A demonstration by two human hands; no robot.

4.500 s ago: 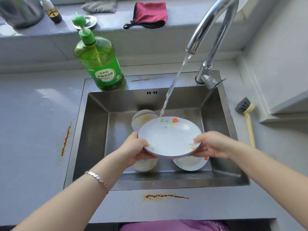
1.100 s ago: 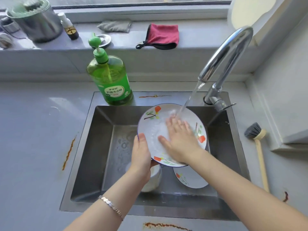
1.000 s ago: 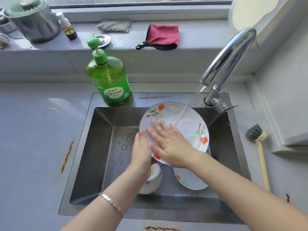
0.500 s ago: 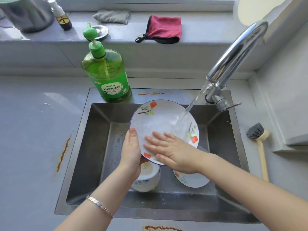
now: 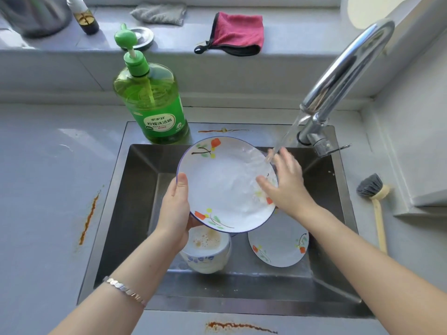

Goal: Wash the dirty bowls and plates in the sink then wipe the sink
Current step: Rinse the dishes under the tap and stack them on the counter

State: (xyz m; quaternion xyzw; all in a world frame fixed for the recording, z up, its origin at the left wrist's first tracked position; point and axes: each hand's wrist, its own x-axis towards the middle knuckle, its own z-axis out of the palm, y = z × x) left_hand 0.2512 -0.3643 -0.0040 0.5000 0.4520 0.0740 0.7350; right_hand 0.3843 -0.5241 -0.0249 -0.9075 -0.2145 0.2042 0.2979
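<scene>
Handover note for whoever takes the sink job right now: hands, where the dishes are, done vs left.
Left hand: grips the flowered plate by its left rim, tilted above the sink.
Right hand: open, fingers on the plate's right edge, in the water running from the tap.
In the sink: a bowl with brownish residue below the left hand; a second plate lying flat to its right.
Done: the held plate is mid-rinse and its face looks clean.
Left: finish this plate, wash the bowl and second plate, wipe the sink. The soap bottle stands at the sink's back-left corner.
</scene>
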